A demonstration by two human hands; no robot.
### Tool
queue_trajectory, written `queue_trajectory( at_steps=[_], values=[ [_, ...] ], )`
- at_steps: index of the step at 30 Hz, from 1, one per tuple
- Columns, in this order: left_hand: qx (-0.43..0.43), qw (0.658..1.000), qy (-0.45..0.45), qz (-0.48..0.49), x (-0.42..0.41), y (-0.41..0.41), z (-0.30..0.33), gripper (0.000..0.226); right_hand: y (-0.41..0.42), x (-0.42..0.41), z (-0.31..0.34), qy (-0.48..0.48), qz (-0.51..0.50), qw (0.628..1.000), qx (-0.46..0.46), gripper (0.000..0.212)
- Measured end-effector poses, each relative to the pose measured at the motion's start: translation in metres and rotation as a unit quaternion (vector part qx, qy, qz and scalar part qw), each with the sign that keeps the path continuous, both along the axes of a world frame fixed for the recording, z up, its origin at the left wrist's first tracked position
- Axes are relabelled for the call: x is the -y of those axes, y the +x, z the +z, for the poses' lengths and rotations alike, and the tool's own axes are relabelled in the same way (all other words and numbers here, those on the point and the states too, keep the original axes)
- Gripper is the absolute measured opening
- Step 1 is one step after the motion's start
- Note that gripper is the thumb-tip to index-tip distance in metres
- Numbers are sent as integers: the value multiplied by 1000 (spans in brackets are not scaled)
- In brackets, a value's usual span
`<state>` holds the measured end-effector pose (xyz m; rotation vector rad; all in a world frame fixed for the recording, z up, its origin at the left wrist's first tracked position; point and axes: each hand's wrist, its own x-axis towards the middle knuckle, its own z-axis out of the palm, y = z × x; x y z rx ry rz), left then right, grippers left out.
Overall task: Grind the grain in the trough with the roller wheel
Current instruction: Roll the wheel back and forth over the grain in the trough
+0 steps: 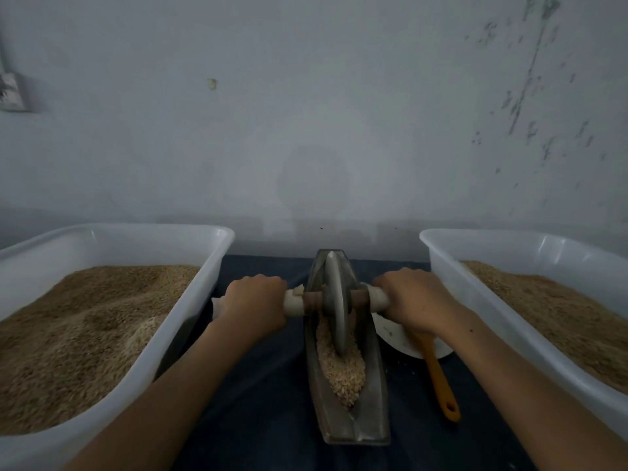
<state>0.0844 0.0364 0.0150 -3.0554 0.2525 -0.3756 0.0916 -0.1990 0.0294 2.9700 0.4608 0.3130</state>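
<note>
A narrow metal trough (375, 396) lies lengthwise on the dark cloth in the middle. Pale grain (341, 367) fills its near half. The grey roller wheel (334, 300) stands upright in the trough's far half, its lower edge in the grain. A brown axle with white-wrapped ends runs through the wheel. My left hand (255, 302) grips the left end of the axle. My right hand (413, 300) grips the right end. Both forearms reach in from the bottom of the view.
Two large white plastic tubs of brown grain flank the trough, one at left (190, 300) and one at right (475, 294). A white plate (401, 341) with an orange-handled utensil (441, 385) lies right of the trough. A grey wall stands close behind.
</note>
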Motion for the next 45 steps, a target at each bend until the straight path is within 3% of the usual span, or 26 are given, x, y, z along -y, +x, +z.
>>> queue_trajectory(
  at_steps=[3, 6, 13, 18, 23, 28, 31, 35, 39, 43, 45],
  values=[
    [83, 997, -7, -2, 5, -3, -4, 14, 6, 1, -11, 27, -8, 998, 61, 4],
    [110, 994, 7, -4, 9, -4, -3, 17, 7, 4, -16, 57, -16, 997, 50, 5],
    [-5, 999, 35, -14, 4, -4, 9, 20, 0, 5, 6, 19, -9, 994, -111, 15],
    [-49, 998, 40, -10, 4, -4, 13, 23, -1, 5, 9, 15, -21, 986, -165, 25],
    [36, 999, 29, -4, 8, -4, 6, 17, 2, 5, -4, 46, -14, 998, -41, 7],
    [83, 996, 4, -5, 7, -2, -2, 11, 5, 3, -12, 61, -10, 998, 34, 6],
    [45, 999, -3, -16, 1, 2, -2, 10, 3, 3, -6, 24, 2, 999, 22, 11],
    [-76, 997, -3, -32, -6, 7, 4, 25, -5, 1, 10, -7, 0, 997, -71, 8],
    [-103, 994, 6, -40, -8, 8, 5, 33, -10, -1, 18, -22, -9, 991, -131, 20],
    [-96, 995, -9, -23, -7, 8, 4, 29, -7, -1, 12, -15, 0, 998, -67, 6],
    [-44, 999, -3, -14, -5, 6, 1, 22, -4, -1, 5, -2, 3, 1000, -7, 13]
  ],
)
